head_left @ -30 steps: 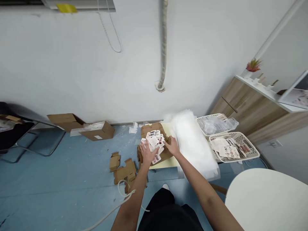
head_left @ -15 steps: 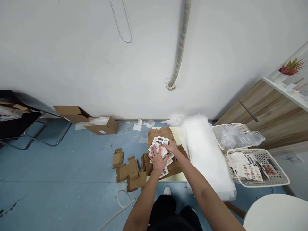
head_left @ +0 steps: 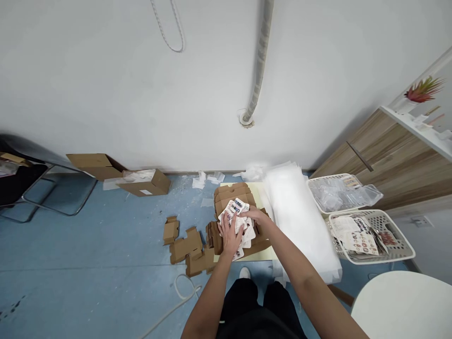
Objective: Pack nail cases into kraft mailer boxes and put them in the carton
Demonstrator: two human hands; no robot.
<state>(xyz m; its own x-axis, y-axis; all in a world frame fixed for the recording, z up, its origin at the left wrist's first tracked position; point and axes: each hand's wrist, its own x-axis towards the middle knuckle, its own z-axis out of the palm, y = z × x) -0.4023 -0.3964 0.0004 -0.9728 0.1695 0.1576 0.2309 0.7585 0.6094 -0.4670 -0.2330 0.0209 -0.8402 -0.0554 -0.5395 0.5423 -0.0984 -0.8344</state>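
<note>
A loose pile of white cards (head_left: 248, 234) printed with rows of small coloured ovals lies over an opened brown cardboard box (head_left: 236, 190) on the floor. My left hand (head_left: 230, 236) rests on the cards from the near left, its fingers spread. From the right, my right hand (head_left: 255, 214) reaches over the upper part of the pile, fingers bent around the edge of the upper cards. Its thumb is mostly hidden. One card (head_left: 238, 254) sticks out at the near end, below my left hand.
Folded brown cardboard pieces (head_left: 187, 246) lie to the left. A stack of white foam sheets (head_left: 294, 216) is at the right, beside a basket with clear packaging (head_left: 319, 205) and a basket of printed cards (head_left: 395, 259). A round white tabletop (head_left: 402, 306) stands near right.
The cards have shifted slightly under my hands, with more of them showing to the right of my left hand. Both hands stay on the pile. The whole view has moved a little.
</note>
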